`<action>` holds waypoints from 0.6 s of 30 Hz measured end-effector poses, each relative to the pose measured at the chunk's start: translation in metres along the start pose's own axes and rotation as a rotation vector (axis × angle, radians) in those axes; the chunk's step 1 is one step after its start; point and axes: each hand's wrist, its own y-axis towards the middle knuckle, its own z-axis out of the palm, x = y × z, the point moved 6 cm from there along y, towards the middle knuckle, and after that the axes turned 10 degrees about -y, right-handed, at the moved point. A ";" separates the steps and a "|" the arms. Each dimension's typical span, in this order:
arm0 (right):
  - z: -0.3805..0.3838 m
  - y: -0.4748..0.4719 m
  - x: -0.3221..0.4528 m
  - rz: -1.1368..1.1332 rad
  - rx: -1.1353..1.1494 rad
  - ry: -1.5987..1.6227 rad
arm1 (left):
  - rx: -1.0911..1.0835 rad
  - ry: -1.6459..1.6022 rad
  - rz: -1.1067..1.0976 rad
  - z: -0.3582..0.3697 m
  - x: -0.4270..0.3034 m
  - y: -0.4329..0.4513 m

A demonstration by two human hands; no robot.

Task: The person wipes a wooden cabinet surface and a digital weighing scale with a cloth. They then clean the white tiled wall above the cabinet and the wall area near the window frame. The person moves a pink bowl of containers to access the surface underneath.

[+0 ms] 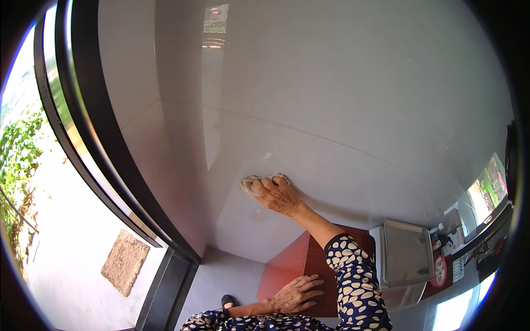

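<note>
My right hand [278, 196] presses a bunched, light beige cloth [251, 186] against a glossy light-grey wall panel [314, 169], a little below the joint line between two panels. The arm casts a soft shadow on the panel, and a small whitish mark or reflection shows just above the cloth. My left hand [296, 294] rests flat, fingers spread, on the reddish-brown wooden top [325, 285] of a piece of furniture below, and holds nothing.
A plastic box with a grey lid [408, 252] stands on the wooden top at the right, near a round pink-rimmed item [439, 271] and small bottles. On the left, a dark-framed doorway [136, 178] opens outdoors, where a brown shaggy mat [125, 262] lies near green plants.
</note>
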 end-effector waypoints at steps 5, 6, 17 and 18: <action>-0.014 0.045 -0.061 0.080 -0.071 -0.025 | -0.025 0.107 -0.070 -0.017 0.013 -0.027; -0.023 0.054 -0.082 0.104 -0.114 -0.039 | -0.044 0.109 -0.079 -0.020 0.016 -0.031; -0.049 0.148 -0.162 0.816 -0.368 -0.352 | -0.197 0.074 -0.326 -0.041 0.053 -0.088; -0.042 0.156 -0.147 0.782 -0.334 -0.336 | -0.220 0.072 -0.346 -0.040 0.054 -0.092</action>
